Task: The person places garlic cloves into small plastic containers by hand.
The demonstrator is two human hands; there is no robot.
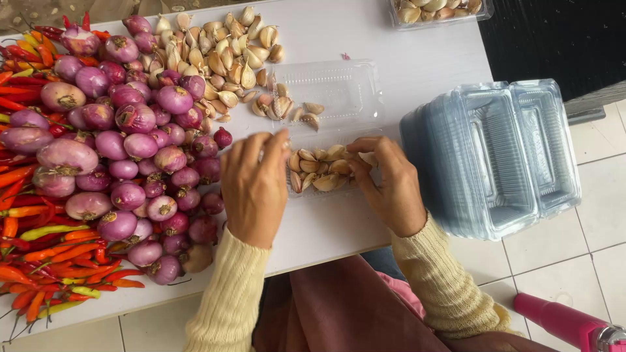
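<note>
The left hand (254, 186) rests fingers-down on the near-left edge of the clear clamshell box (329, 104), steadying it without gripping; the right hand (391, 186) pinches a garlic clove (368, 157) at the box's right end. The box sits mid-tabletop (417, 58), lid flipped back. Doing this well means nesting the papery, curved cloves flat so the thin, springy lid can shut. Glossy purple shallots (130, 143), waxy chillies (39, 261) and stacked boxes (495, 156) flank it
</note>
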